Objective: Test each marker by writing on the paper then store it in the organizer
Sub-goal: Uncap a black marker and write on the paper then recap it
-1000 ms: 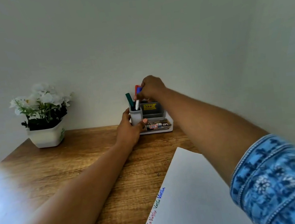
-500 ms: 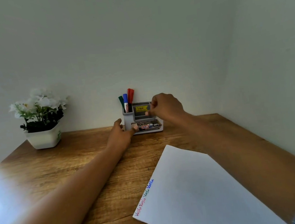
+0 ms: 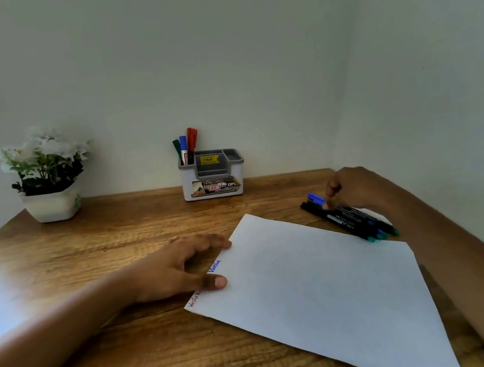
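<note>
Both hands are off the organizer [image 3: 213, 183] now, back at the paper [image 3: 322, 280].
Left hand [image 3: 178, 267] lies flat and relaxed on the paper's left edge. Right hand [image 3: 354, 188] pinches blue marker [image 3: 315, 197] in marker pile [image 3: 351, 218] just right of paper. Beyond paper: organizer with stored markers [image 3: 186, 147], unobstructed. Flower pot [image 3: 51, 203] beyond-left.

Organizer [image 3: 212, 184] behind paper [image 3: 322, 280], loose markers [image 3: 348, 219] at its right, flowerpot [image 3: 53, 205] far left.

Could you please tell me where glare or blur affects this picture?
In the head view, glare whitens the table at its left edge; the left hand looks slightly blurred at its fingertips; the organizer has labels too soft to read.
</note>
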Demonstrator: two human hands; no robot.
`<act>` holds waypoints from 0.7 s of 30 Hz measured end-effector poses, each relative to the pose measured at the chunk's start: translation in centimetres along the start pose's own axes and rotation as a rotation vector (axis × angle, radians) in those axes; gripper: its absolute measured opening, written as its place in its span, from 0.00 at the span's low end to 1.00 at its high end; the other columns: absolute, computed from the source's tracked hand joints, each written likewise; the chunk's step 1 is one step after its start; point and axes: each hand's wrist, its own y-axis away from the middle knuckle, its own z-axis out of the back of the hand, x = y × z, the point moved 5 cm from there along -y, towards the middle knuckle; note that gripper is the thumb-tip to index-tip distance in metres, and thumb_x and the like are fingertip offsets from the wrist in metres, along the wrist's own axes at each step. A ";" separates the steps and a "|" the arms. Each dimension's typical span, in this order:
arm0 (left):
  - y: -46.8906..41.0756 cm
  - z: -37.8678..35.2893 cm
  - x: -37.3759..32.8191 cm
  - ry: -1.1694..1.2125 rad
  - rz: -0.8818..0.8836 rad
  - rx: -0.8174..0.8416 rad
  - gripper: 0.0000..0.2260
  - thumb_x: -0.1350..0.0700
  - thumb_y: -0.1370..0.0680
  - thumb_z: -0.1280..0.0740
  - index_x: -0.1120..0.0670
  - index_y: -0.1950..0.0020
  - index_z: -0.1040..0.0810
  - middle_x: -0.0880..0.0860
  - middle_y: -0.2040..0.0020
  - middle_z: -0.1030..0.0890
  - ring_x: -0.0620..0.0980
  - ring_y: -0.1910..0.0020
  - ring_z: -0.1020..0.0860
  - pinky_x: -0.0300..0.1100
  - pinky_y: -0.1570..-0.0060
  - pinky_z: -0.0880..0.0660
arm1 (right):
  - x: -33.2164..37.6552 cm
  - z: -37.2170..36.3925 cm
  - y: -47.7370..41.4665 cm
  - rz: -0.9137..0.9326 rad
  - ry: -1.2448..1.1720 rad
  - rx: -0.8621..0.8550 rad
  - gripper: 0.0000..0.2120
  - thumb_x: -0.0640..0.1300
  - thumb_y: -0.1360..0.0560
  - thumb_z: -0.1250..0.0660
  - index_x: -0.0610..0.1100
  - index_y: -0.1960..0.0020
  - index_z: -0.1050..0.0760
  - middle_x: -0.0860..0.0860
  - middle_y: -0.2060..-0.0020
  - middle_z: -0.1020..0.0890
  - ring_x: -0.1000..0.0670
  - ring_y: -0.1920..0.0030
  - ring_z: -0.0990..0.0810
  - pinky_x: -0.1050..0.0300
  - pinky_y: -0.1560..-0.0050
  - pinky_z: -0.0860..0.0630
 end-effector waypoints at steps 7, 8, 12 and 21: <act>-0.1 0.0 -0.1 -0.103 -0.031 0.003 0.39 0.20 0.43 0.40 0.28 0.34 0.41 0.33 0.26 0.42 0.38 0.27 0.44 0.47 0.26 0.45 | 0.7 -0.8 0.8 -0.021 0.107 0.080 0.18 0.53 0.35 0.24 0.44 0.51 0.21 0.48 0.53 0.20 0.48 0.51 0.22 0.56 0.55 0.29; -0.1 0.0 -0.1 -0.110 -0.033 0.002 0.40 0.20 0.43 0.40 0.29 0.33 0.41 0.33 0.26 0.42 0.38 0.27 0.44 0.47 0.26 0.46 | 1.1 -0.9 1.0 -0.015 0.132 0.081 0.19 0.53 0.34 0.24 0.43 0.50 0.21 0.48 0.52 0.20 0.47 0.51 0.22 0.57 0.55 0.30; -0.1 0.1 0.0 -0.133 -0.049 -0.005 0.42 0.20 0.43 0.41 0.31 0.31 0.41 0.33 0.26 0.42 0.37 0.27 0.45 0.49 0.25 0.46 | 2.4 -1.5 1.3 0.059 0.156 0.082 0.15 0.52 0.32 0.26 0.41 0.54 0.20 0.47 0.55 0.19 0.46 0.52 0.22 0.57 0.56 0.30; -0.1 0.1 -0.1 -0.070 -0.031 -0.013 0.44 0.21 0.45 0.37 0.28 0.32 0.45 0.34 0.26 0.41 0.40 0.27 0.42 0.49 0.26 0.44 | 8.2 -1.5 4.0 0.503 -0.062 -0.131 0.07 0.48 0.31 0.29 0.52 0.60 0.27 0.57 0.65 0.23 0.56 0.63 0.26 0.61 0.64 0.33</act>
